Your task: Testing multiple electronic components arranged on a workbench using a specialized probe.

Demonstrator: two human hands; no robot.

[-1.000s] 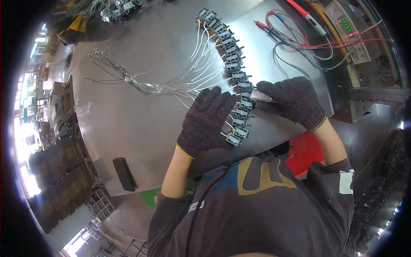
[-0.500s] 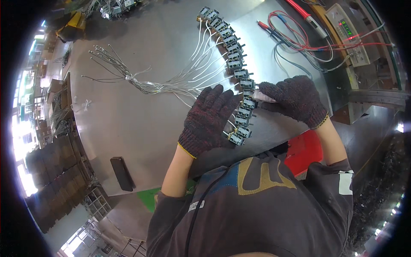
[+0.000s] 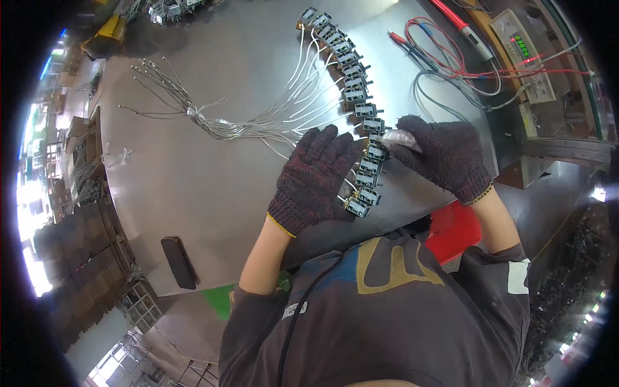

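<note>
A curved row of several small grey switch-like parts lies on a metal table, each with thin white wires running left into a tied bundle. My left hand, in a dark knit glove, lies flat with fingers spread on the wires beside the lower parts of the row. My right hand, gloved the same way, grips a small silvery tool whose tip touches a part in the middle of the row.
Red and black test leads and a meter box with a green display sit at the table's far right. A black flat object lies near the front left edge. A red object shows below the table edge.
None beyond a slight shift of view; both hands stay at the same parts of the row.
</note>
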